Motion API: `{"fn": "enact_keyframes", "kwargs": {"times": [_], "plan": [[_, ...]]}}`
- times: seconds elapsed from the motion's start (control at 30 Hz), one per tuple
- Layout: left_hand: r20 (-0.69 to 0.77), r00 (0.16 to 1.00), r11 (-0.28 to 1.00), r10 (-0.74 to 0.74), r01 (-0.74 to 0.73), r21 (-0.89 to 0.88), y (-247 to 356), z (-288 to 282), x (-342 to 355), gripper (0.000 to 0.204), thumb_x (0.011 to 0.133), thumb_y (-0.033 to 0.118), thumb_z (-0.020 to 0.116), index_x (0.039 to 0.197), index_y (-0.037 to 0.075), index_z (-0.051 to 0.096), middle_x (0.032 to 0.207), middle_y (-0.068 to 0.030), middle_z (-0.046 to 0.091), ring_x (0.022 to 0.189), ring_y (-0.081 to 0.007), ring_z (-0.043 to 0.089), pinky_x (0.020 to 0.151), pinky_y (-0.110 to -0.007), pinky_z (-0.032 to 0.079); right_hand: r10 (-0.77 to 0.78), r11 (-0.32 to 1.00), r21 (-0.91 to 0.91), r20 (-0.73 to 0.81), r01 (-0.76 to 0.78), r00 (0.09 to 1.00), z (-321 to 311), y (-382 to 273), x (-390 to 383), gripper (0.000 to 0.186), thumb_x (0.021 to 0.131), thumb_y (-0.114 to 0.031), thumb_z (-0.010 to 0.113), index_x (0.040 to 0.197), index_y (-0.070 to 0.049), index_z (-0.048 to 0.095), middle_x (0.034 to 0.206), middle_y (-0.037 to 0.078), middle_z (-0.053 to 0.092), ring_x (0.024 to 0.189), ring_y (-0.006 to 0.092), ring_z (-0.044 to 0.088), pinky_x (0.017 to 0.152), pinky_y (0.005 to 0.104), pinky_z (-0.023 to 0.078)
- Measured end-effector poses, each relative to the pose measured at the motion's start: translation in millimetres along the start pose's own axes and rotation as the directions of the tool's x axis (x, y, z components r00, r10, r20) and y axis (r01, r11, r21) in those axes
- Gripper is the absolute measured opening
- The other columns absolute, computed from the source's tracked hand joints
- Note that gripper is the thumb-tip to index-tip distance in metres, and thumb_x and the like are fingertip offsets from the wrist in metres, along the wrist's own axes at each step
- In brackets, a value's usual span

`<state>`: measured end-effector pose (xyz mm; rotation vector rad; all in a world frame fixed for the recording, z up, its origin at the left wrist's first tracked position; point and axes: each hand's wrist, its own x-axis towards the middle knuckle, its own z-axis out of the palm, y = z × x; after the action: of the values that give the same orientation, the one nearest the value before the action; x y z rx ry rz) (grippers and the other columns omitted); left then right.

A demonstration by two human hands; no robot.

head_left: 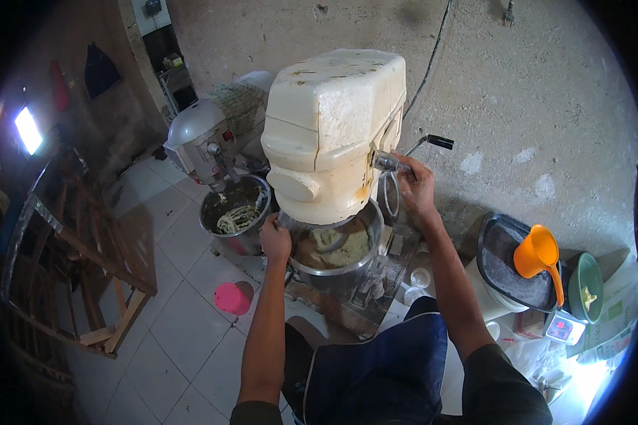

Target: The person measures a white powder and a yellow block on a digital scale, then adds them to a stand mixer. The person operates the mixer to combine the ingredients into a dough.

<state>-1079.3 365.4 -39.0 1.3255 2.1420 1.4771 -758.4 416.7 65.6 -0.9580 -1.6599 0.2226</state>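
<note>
A large cream stand mixer (333,120) stands in front of me over a steel bowl (312,273) with pale dough (340,251) and a metal mixing tool in it. My left hand (275,241) is closed at the bowl's left rim, under the mixer head; what it grips is hard to make out. My right hand (417,185) is wrapped round a metal lever (388,161) on the mixer's right side, below a black-handled crank (439,142).
At left are a second mixer (198,134), its dough bowl (223,241), a pink container (230,301) and a wooden-metal frame (124,297). At right, an orange jug (535,248) sits on a dark tray (496,276), near a green basin (594,273) and scale (563,329). A wall (517,85) is behind.
</note>
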Motion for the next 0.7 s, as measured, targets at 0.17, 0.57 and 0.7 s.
{"fn": "enact_keyframes", "kwargs": {"times": [0.17,0.57,0.7], "plan": [[0.001,0.999,0.999,0.039,-0.039,-0.013,0.1,1.8,-0.3,0.041,0.077,0.002,0.049,0.116,-0.002,0.062,0.105,-0.025,0.065,0.102,-0.0398,0.061,0.092,-0.045,0.045,-0.012,0.997,0.079,-0.029,0.015,0.999,0.8,7.8,2.6,0.046,0.072,0.009,0.049,0.111,-0.004,0.068,0.084,0.013,0.07,0.065,0.015,0.062,0.063,0.0272,0.048],[-0.029,0.999,0.999,0.03,-0.03,-0.018,-1.9,1.4,1.6,0.041,0.075,0.001,0.05,0.114,-0.003,0.062,0.102,-0.0248,0.066,0.098,-0.0395,0.062,0.089,-0.045,0.047,-0.021,0.995,0.1,-0.028,0.024,0.999,3.0,4.0,-0.5,0.045,0.073,0.008,0.05,0.112,-0.003,0.067,0.09,0.015,0.069,0.075,0.0158,0.065,0.07,0.028,0.049],[0.001,0.999,0.998,0.054,-0.054,-0.02,3.4,-0.4,-0.9,0.041,0.076,0.001,0.05,0.114,-0.003,0.062,0.101,-0.0255,0.066,0.098,-0.0396,0.062,0.089,-0.045,0.046,-0.002,0.994,0.112,-0.036,0.006,0.999,1.7,9.4,1.7,0.045,0.073,0.008,0.05,0.113,-0.004,0.067,0.088,0.015,0.069,0.075,0.0155,0.064,0.071,0.0286,0.049]]}}
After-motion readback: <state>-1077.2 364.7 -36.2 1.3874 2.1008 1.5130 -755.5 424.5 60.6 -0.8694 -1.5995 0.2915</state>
